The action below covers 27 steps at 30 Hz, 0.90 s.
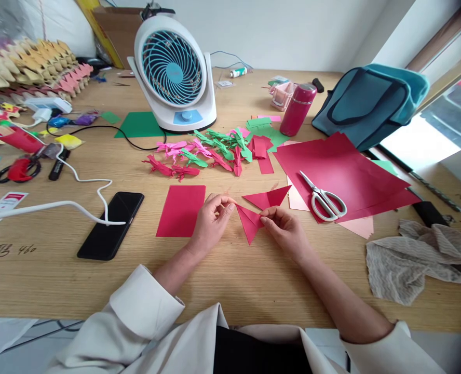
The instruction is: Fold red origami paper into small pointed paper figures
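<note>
Between my hands is a small folded piece of red paper [248, 224] with a point toward me. My left hand [214, 219] pinches its upper left corner between thumb and fingers. On the other side, my right hand [284, 229] pinches the right edge. Just beyond lies another folded red paper [267, 198], flat and pointed at its ends. A red rectangular sheet [180, 210] rests on the table, left of my left hand. Farther back sits a group of folded paper figures [211, 150] in pink, green and red.
Scissors [324, 200] lie on large red sheets [343, 166] to the right, near a crumpled cloth [413, 254]. A black phone [111, 226] with a white cable is at left. A fan [174, 72], a red bottle [298, 109] and a teal bag [370, 104] stand behind.
</note>
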Available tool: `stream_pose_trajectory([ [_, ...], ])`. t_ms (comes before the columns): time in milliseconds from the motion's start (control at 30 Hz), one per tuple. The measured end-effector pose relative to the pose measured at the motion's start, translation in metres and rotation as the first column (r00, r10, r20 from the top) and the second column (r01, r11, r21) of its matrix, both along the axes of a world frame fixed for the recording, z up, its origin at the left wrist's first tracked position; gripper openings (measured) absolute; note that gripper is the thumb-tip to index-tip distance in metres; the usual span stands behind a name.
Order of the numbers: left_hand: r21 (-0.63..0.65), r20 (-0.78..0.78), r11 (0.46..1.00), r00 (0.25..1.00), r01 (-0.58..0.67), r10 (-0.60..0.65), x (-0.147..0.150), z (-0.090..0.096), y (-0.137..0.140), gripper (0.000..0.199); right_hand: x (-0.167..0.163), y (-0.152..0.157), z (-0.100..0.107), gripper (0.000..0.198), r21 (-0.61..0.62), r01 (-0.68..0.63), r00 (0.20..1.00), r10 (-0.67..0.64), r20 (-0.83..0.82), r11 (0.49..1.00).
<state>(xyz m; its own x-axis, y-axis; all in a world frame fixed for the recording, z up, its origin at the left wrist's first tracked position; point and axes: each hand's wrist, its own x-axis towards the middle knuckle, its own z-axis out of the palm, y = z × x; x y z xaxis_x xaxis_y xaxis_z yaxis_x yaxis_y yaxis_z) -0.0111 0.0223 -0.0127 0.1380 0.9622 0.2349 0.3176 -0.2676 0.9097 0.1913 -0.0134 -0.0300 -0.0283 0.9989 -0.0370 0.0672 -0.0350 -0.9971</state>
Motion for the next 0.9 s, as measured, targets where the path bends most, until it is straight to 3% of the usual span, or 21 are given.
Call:
stream_pose_trajectory([
  [267, 0.029, -0.13, 0.999, 0.991, 0.041, -0.037, 0.003, 0.001, -0.002, 0.012, -0.003, -0.004, -0.002, 0.018, 0.067, -0.03, 0.996, 0.024, 0.085, 0.997],
  [433, 0.043, -0.193, 0.998, 0.98, 0.053, -0.044, 0.003, 0.001, -0.001, 0.011, -0.006, -0.009, 0.002, 0.008, 0.132, -0.063, 0.951, 0.02, 0.308, 0.989],
  [633, 0.151, -0.274, 0.988, 0.962, 0.029, 0.014, 0.001, 0.004, -0.002, 0.018, -0.005, -0.009, 0.007, 0.003, 0.338, -0.093, 0.87, -0.089, 0.485, 0.936],
  [900, 0.108, -0.294, 0.992, 0.955, 0.069, -0.034, -0.003, 0.006, 0.0, 0.024, -0.009, -0.014, 0.016, 0.019, 0.369, -0.329, 0.801, 0.05, 0.596, 0.869],
])
